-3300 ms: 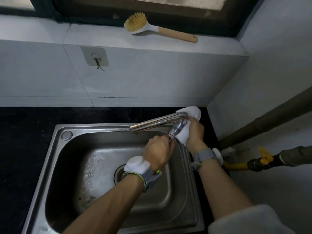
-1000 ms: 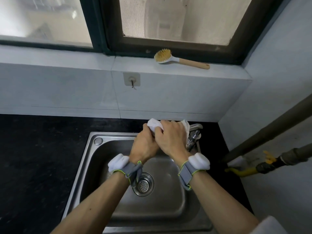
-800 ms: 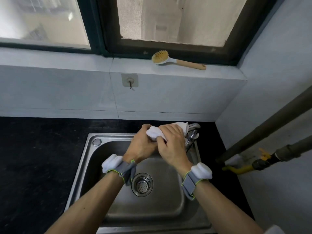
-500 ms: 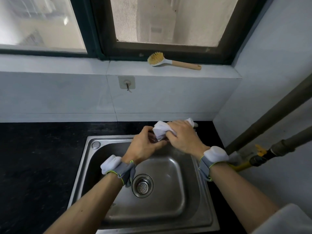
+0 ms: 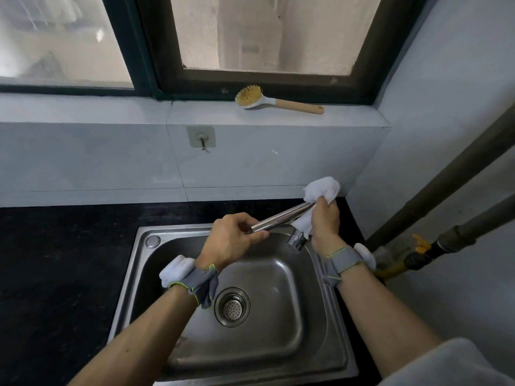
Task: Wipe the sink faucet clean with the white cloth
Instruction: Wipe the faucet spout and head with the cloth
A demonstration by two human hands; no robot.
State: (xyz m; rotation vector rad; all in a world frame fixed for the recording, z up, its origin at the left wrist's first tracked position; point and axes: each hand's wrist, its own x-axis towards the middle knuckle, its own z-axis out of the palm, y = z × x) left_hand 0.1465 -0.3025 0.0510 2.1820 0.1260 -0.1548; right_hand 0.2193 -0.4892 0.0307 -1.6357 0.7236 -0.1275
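The chrome faucet spout reaches left over the steel sink from its base at the back right corner. My left hand is closed around the spout's outlet end. My right hand grips the white cloth, bunched around the spout's root above the faucet base. Part of the cloth sticks up above my fingers and part hangs below them. The faucet's top joint is hidden under the cloth.
A scrub brush with a wooden handle lies on the window ledge. A wall hook is stuck to the tile behind the sink. Black counter lies left of the sink. Pipes and a yellow valve run along the right wall.
My right hand has slid the cloth right along the spout to its root, uncovering the bare chrome tube. My left hand stays on the outlet end.
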